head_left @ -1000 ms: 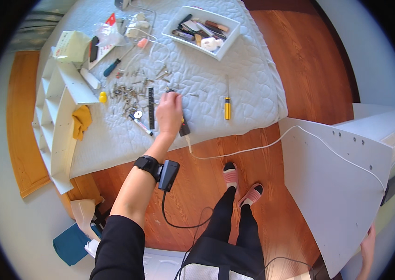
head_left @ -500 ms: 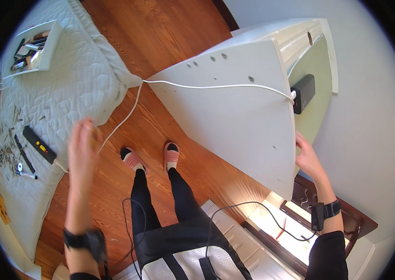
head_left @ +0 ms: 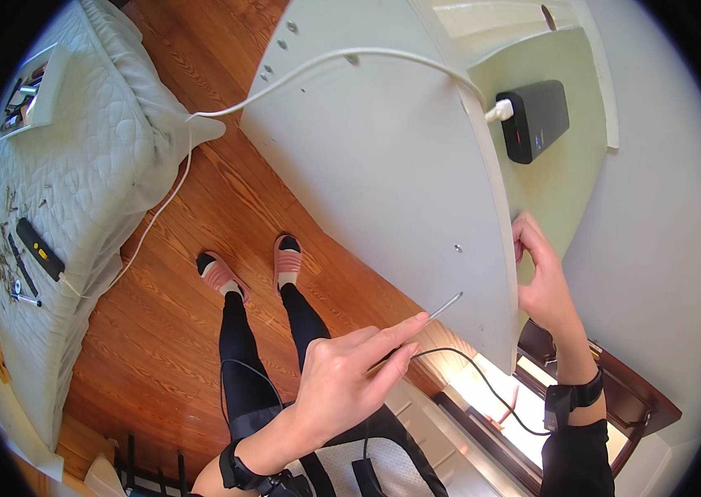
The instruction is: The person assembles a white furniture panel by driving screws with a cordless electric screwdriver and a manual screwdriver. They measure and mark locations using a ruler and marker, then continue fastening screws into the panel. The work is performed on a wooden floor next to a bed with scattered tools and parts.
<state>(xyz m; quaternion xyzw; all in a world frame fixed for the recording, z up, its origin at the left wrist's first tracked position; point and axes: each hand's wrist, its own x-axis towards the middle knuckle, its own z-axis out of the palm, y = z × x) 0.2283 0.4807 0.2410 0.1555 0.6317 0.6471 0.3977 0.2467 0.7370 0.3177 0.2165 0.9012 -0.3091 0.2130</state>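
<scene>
In my left hand (head_left: 354, 373) is a screwdriver (head_left: 447, 306); only its thin metal shaft shows, the handle being hidden in my fingers. Its tip is at the face of a white furniture panel (head_left: 383, 157), near the lower right end, below a small metal fitting (head_left: 459, 248). My right hand (head_left: 545, 277) is at the panel's right edge. Its fingers are bent against the inner side, and the fingertips are partly hidden behind the edge. On the pale green board (head_left: 578, 108) beyond that edge lies a black power bank (head_left: 537, 122) with a white cable (head_left: 309, 65) plugged in.
The cable crosses the panel to a mattress (head_left: 110, 166) at left. On it lie a white tray (head_left: 56, 83) of small items, a black device with yellow buttons (head_left: 40, 248), a pen (head_left: 27, 301) and scattered screws. A black cable (head_left: 474, 373) hangs near my right wrist.
My left hand has moved from beside the mattress to the white panel, bringing the screwdriver. My right hand's fingers have curled further in at the panel edge. My view has shifted closer to the panel.
</scene>
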